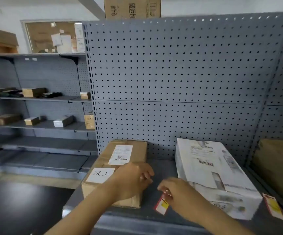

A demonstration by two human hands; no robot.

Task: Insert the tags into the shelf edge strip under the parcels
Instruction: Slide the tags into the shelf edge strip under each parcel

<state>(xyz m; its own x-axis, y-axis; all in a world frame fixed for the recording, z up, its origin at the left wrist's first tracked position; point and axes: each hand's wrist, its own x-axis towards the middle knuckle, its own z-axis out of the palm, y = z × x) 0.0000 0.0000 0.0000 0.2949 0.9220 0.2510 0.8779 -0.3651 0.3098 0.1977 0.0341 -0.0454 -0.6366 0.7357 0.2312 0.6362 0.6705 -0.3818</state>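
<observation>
A brown cardboard parcel (120,160) with white labels lies on the grey shelf (162,168), and a white wrapped parcel (218,175) lies to its right. My left hand (132,180) rests on the brown parcel's right near corner with the fingers loosely curled. Between the two parcels, my right hand (179,194) pinches a red, white and yellow tag (162,205) that hangs down above the shelf's front part. A second tag of the same colours (274,207) lies flat on the shelf right of the white parcel. The shelf edge strip (137,223) runs along the front, below my arms.
A grey pegboard back panel (171,73) rises behind the parcels. Another brown package (279,167) sits at the far right. To the left stand further grey shelves (40,99) with several small boxes. A cardboard box (132,7) tops the pegboard.
</observation>
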